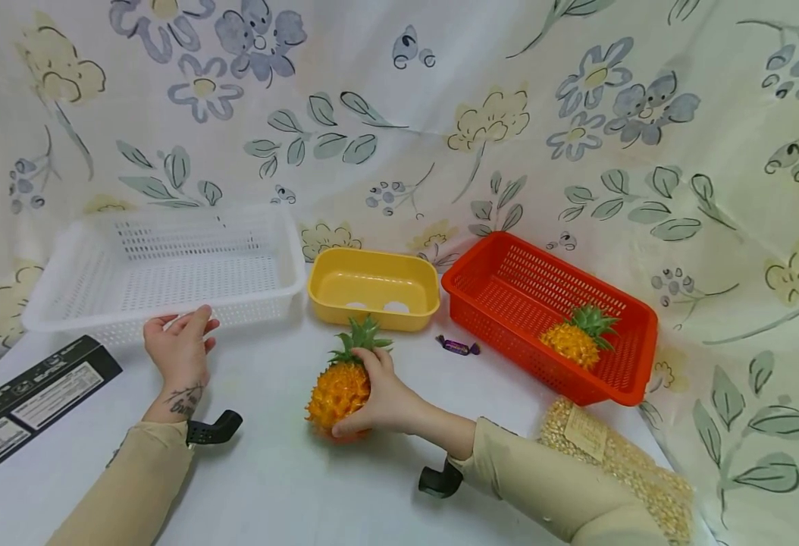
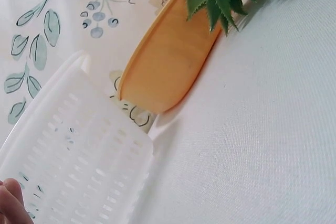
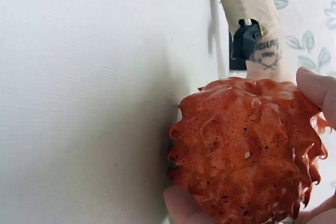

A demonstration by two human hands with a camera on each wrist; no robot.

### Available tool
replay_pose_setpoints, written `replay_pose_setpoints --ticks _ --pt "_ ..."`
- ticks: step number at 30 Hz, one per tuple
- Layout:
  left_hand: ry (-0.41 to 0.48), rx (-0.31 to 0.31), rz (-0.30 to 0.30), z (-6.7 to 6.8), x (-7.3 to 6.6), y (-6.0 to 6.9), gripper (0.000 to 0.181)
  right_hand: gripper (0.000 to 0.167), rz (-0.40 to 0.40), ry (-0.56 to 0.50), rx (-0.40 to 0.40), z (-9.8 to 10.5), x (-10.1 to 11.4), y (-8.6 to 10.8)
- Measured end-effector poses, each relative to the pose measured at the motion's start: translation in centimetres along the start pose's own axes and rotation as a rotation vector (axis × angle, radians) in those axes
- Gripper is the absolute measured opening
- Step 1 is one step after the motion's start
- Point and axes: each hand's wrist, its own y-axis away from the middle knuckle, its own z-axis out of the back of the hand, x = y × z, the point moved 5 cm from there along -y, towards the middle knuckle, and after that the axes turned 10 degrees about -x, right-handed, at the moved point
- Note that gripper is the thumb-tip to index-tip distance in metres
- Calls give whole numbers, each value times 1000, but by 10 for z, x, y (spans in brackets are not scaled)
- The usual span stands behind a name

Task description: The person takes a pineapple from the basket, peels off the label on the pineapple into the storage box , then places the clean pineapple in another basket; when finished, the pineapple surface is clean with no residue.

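At the front rim of a white plastic basket (image 1: 263,299) is the left hand (image 1: 177,349), its fingers bent. Whether it pinches that rim is hard to make out; in the left wrist view only fingertips (image 2: 13,205) show beside the basket wall. The right hand (image 1: 389,394) grips an orange toy pineapple (image 1: 338,394) with green leaves, thumb on the near side and fingers round the far side. The right wrist view shows the pineapple's bumpy underside (image 3: 247,145) close to the white tabletop; contact is unclear. The pineapple's right side is partly hidden by the hand.
Behind the held pineapple stands a yellow tray (image 1: 375,318). A red basket (image 1: 509,334) at right holds another pineapple (image 1: 573,341). A purple-wrapped candy (image 1: 457,346) lies between. A bag of yellow kernels (image 1: 618,462) lies near the right arm, a dark box (image 1: 38,406) at left.
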Motion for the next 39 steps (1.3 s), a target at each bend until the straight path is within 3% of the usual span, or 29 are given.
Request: replay_pose_setpoints --ticks 9,18,22,28,32,37,39 --pt "19 23 -25 2 15 -18 52 87 37 -11 35 1 3 1" --pt "46 32 -77 5 44 -50 58 80 32 -30 63 -2 6 1" --pt "61 36 -83 6 53 -57 65 79 56 -11 85 -3 12 2" --pt "62 36 -85 5 51 -57 60 81 137 9 137 5 30 4" --pt "57 37 -83 5 48 -57 56 84 204 36 143 21 47 3" --pt "47 46 -73 5 43 -51 58 84 223 56 76 58 68 -3" --pt "26 25 -39 4 31 -37 53 84 219 53 25 77 76 -6"
